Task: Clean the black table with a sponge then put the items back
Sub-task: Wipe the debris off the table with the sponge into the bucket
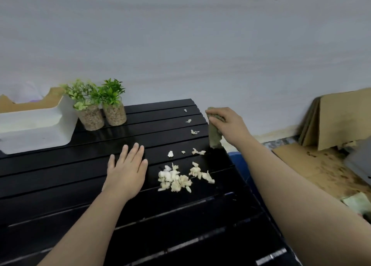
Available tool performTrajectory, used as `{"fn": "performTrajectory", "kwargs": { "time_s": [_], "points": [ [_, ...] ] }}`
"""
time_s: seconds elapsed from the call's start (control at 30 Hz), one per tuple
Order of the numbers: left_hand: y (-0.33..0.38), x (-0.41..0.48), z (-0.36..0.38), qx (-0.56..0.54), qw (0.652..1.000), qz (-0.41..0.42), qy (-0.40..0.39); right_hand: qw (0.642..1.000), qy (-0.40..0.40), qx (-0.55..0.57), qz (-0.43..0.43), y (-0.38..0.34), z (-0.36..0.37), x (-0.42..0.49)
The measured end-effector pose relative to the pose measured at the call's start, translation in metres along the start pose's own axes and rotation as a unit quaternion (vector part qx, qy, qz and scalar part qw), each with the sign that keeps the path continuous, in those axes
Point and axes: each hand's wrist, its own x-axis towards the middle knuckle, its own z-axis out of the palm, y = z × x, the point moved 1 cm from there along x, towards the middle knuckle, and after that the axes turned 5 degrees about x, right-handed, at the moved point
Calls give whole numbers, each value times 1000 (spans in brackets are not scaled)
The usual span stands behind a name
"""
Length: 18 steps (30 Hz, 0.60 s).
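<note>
black table (60, 185): near and left sides cut by frame. white tray (40, 125) on its far-left corner is clipped at the left edge. sponge (214, 134) at table's right edge is half hidden under right hand (230, 123). scraps (174, 180) on table: material unclear.

Plain pale grey painted wall (200, 35) fills the field beyond the right hand (228, 123). To that hand's right, folded brown cardboard sheets (341, 117) lean against the wall. Nearer, a stained flat brown cardboard sheet (321, 171) lies on the mottled floor (281, 143). Lighting is soft and even.
</note>
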Motion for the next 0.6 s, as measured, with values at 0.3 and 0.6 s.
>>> {"fn": "performTrajectory", "kwargs": {
  "time_s": [0.3,0.6],
  "points": [
    [-3,1,8,13,1000,12,22,976,-54,-187,103,47,75,88],
    [-4,2,11,-1,999,10,32,987,31,-151,55,65,85,131]
  ]
}}
